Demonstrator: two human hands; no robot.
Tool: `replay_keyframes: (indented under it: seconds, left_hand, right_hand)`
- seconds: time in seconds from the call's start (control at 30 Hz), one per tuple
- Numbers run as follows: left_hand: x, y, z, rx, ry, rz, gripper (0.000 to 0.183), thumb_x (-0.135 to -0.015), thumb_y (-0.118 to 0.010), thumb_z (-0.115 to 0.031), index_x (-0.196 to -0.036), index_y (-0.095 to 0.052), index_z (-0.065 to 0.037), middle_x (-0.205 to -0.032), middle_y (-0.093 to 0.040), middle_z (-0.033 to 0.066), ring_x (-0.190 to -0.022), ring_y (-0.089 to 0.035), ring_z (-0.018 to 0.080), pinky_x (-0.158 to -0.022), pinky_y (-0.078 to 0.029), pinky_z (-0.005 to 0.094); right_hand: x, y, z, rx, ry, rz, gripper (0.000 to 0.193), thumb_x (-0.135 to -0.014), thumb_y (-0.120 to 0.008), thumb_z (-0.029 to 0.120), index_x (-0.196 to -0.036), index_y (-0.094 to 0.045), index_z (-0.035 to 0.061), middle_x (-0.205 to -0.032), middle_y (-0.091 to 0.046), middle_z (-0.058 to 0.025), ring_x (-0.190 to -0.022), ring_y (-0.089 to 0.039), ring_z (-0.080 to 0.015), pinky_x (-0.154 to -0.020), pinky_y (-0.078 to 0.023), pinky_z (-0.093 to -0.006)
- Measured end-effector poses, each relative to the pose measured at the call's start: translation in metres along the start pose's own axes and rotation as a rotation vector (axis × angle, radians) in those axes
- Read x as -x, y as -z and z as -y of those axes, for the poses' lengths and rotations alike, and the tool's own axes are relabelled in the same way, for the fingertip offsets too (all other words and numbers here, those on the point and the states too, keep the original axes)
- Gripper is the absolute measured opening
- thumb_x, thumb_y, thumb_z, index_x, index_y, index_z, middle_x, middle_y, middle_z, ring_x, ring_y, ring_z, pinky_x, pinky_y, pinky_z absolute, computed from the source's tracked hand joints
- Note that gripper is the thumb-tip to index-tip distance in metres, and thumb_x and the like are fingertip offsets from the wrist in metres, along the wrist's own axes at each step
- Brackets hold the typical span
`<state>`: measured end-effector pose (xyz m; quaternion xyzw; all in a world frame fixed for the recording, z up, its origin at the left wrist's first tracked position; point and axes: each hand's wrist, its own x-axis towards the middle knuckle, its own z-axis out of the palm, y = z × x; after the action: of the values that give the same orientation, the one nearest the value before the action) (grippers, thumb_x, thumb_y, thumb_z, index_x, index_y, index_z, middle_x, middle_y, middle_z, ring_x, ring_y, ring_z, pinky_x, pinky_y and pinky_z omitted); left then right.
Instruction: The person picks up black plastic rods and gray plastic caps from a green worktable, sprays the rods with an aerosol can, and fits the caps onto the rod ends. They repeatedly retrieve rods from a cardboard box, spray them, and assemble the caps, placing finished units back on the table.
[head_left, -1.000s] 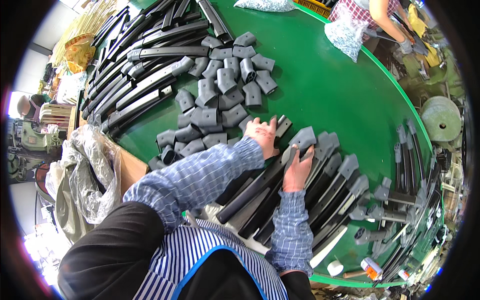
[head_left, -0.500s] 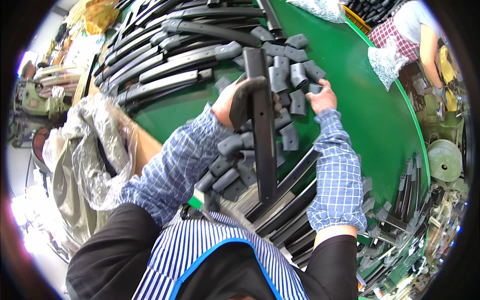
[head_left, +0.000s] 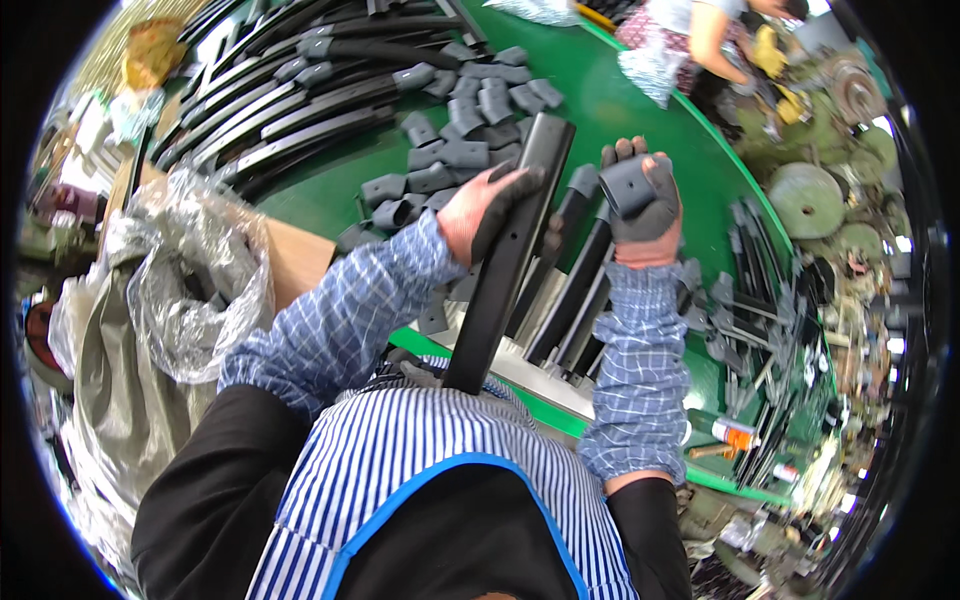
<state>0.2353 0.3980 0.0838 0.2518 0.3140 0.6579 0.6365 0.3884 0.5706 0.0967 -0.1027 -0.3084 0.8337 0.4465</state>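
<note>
My gloved left hand (head_left: 487, 212) is closed around a long black bar (head_left: 497, 280) with a small hole in its face. The bar leans, its upper end tipped right and its lower end against my striped apron (head_left: 420, 440). To its right, my gloved right hand (head_left: 650, 222) is turned palm up, its fingers wrapped round a short dark grey plastic sleeve (head_left: 628, 190) with a small hole. The two parts are apart. Beyond my left hand lies a loose heap of similar grey sleeves (head_left: 462, 155).
Curved black bars (head_left: 330, 120) with grey ends are stacked at the far left of the green table (head_left: 650, 130). More bars (head_left: 572, 300) lie between my forearms. Clear plastic wrap (head_left: 195, 320) bunches at left. Another person (head_left: 712, 40) works across the table. A bottle with an orange label (head_left: 735, 432) lies at right.
My right hand has lifted a grey sleeve away from the heap and turned palm up. The bar in my left hand has tilted, its top swinging right. The whole view has shifted.
</note>
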Motion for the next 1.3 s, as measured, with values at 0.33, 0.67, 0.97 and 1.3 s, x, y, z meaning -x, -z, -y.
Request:
replay_keyframes:
  seconds: [0.33, 0.67, 0.97, 1.3]
  left_hand:
    - [0.023, -0.096, 0.021, -0.234, 0.041, 0.022, 0.042, -0.102, -0.055, -0.028, -0.137, -0.038, -0.010, -0.089, -0.060, 0.0083, -0.070, -0.063, 0.0164, -0.055, -0.056, 0.0331]
    - [0.044, -0.079, 0.031, -0.100, 0.141, 0.017, 0.044, -0.102, -0.053, -0.034, -0.138, -0.038, -0.013, -0.086, -0.062, 0.0091, -0.067, -0.063, 0.0173, -0.056, -0.056, 0.0357]
    - [0.036, -0.064, 0.039, -0.041, 0.167, -0.024, 0.042, -0.101, -0.055, -0.032, -0.131, -0.043, -0.006, -0.090, -0.065, 0.0137, -0.067, -0.067, 0.0244, -0.056, -0.059, 0.0408]
    - [0.006, -0.050, 0.072, -0.194, 0.403, -0.216, 0.034, -0.100, -0.058, -0.023, -0.128, -0.049, -0.005, -0.094, -0.065, 0.0097, -0.073, -0.067, 0.0207, -0.065, -0.058, 0.0351]
  right_hand:
    - [0.014, -0.063, 0.047, -0.008, 0.117, 0.234, 0.013, -0.091, -0.062, 0.006, -0.103, -0.058, 0.0049, -0.094, -0.062, -0.0139, -0.084, -0.062, -0.0274, -0.080, -0.054, -0.0425]
    - [0.025, -0.060, 0.027, 0.114, -0.255, 0.255, 0.016, -0.089, -0.065, 0.008, -0.104, -0.058, 0.0065, -0.090, -0.063, -0.0156, -0.082, -0.064, -0.0281, -0.075, -0.056, -0.0402]
    - [0.023, -0.031, 0.002, -0.056, -0.165, 0.196, 0.021, -0.092, -0.063, 0.023, -0.105, -0.061, 0.0060, -0.091, -0.063, -0.0151, -0.082, -0.063, -0.0290, -0.076, -0.054, -0.0420]
    - [0.016, 0.022, -0.008, -0.091, -0.083, -0.168, 0.016, -0.087, -0.068, 0.017, -0.091, -0.058, 0.0054, -0.079, -0.065, -0.0092, -0.058, -0.063, -0.0262, -0.053, -0.054, -0.0449]
